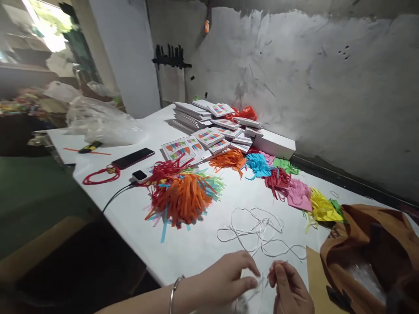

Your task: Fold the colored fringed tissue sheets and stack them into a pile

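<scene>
My left hand (234, 277), with a silver bangle at the wrist, reaches over the near part of the table. Its thumb and fingers are apart, and I see nothing held between them. Just to the right, my right hand (290, 285) is closed in a pinch on a thin whitish strand, which looks like white cord. Beyond both hands, a loose tangle of white cord (262, 229) lies on the table. Below the left hand something pale and blurred is partly hidden. A fringed bundle of orange, red and pastel paper tassels (183, 196) lies to the left.
Smaller tassel bundles, such as a blue one (258, 165) and a yellow one (324, 205), line the wall side. Behind stand stacked white packets (193, 114). A phone (133, 158) and clear plastic bags (101, 122) lie left; a brown bag (369, 222) stands right.
</scene>
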A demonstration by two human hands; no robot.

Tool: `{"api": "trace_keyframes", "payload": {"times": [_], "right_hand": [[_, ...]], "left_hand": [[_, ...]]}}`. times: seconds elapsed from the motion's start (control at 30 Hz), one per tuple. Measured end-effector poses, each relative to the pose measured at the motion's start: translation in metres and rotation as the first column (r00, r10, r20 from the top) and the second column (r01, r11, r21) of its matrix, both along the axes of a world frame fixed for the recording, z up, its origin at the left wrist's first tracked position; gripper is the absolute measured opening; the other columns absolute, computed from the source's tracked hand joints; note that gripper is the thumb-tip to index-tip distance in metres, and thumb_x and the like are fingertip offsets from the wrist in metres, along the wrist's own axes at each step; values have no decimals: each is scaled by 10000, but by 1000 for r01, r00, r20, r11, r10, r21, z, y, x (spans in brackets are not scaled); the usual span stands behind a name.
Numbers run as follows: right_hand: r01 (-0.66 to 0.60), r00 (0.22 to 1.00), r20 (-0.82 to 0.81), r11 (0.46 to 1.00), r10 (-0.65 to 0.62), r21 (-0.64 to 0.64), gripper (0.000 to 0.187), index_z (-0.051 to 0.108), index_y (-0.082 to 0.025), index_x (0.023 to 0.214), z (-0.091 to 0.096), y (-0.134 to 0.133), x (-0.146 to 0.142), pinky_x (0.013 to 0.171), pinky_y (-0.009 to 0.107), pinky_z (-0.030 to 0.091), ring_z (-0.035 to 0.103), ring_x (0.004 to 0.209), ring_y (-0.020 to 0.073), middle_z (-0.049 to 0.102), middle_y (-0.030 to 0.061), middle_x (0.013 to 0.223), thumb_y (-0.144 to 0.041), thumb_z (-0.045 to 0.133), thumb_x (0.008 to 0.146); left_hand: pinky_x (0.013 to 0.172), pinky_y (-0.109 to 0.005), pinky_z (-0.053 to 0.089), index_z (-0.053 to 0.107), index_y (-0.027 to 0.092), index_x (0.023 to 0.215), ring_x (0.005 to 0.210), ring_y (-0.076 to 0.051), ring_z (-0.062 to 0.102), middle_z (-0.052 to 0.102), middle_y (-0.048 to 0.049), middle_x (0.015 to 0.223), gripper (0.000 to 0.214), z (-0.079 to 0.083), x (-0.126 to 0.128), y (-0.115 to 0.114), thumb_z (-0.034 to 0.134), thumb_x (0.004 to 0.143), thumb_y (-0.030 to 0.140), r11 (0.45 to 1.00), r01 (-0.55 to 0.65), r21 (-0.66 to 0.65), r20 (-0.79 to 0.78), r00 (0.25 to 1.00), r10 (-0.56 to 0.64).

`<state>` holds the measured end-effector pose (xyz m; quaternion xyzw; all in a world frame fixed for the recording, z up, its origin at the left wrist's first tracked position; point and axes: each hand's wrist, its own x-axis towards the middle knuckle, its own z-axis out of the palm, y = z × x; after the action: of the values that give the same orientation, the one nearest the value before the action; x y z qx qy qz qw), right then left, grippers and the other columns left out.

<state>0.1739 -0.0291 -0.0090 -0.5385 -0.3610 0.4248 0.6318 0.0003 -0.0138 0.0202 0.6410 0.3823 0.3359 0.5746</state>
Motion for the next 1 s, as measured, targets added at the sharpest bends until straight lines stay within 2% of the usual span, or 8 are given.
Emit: {"api": "trace_keyframes", "payload": {"times": [0.1,0.2,0.3,0.47,0.67,0.83,0.9,1.0], "right_hand": [[18,999,39,1000,-18,-5,392,715,-214,843,8,-1,-12,628,244,484,572,685,139,678,7,779,-580,807,738],[5,995,99,999,-9,32,385,730,-211,834,8,-3,-21,729,270,499,600,820,177,665,32,869,-586,780,764],[-74,983,179,991,53,115,389,749,-202,794,9,-4,-27,703,269,485,589,857,195,631,56,910,-589,775,768],[-187,960,237,972,150,143,299,692,-205,781,23,8,-23,693,259,482,550,768,156,603,25,847,-491,715,865],[-248,960,-66,938,271,243,136,645,-237,905,93,42,-4,451,173,381,484,503,61,659,-9,796,-343,729,887],[-25,991,-111,910,78,414,277,667,-200,831,164,68,27,391,153,365,495,530,84,585,-29,655,-284,889,689],[45,995,-99,886,1,461,305,676,-178,793,176,74,38,374,154,353,477,517,80,575,-24,632,-261,917,625],[60,995,-97,890,-18,452,315,690,-169,783,175,78,45,361,159,345,480,503,79,583,-15,630,-242,925,586]], "left_hand": [[662,-252,413,719,178,1136,687,-124,511,700,-78,1011,442,7,4,2,654,865,520,999,-15,-35,102,995,19],[584,-230,378,714,132,890,579,-102,478,644,-11,699,422,4,13,2,740,783,540,975,-15,-221,297,951,82],[469,-215,251,623,144,729,449,-56,323,548,44,561,466,-2,15,2,774,719,585,935,-83,-344,301,934,194],[463,-209,263,675,135,818,453,-58,360,558,43,587,458,-5,-8,9,743,734,580,947,33,-321,213,976,39],[457,-196,249,726,127,866,494,-64,363,565,29,621,434,9,-63,30,706,812,557,967,70,-246,80,995,-52],[420,-198,179,690,128,910,467,-67,208,308,99,549,567,11,-104,45,577,852,681,984,38,-175,0,999,-39],[431,-202,192,684,126,934,469,-73,207,281,103,544,583,9,-112,47,545,863,688,992,9,-129,-39,999,-14],[488,-211,276,705,133,882,512,-85,344,482,38,606,495,4,-114,48,540,907,599,998,-50,-24,-128,991,47]]}}
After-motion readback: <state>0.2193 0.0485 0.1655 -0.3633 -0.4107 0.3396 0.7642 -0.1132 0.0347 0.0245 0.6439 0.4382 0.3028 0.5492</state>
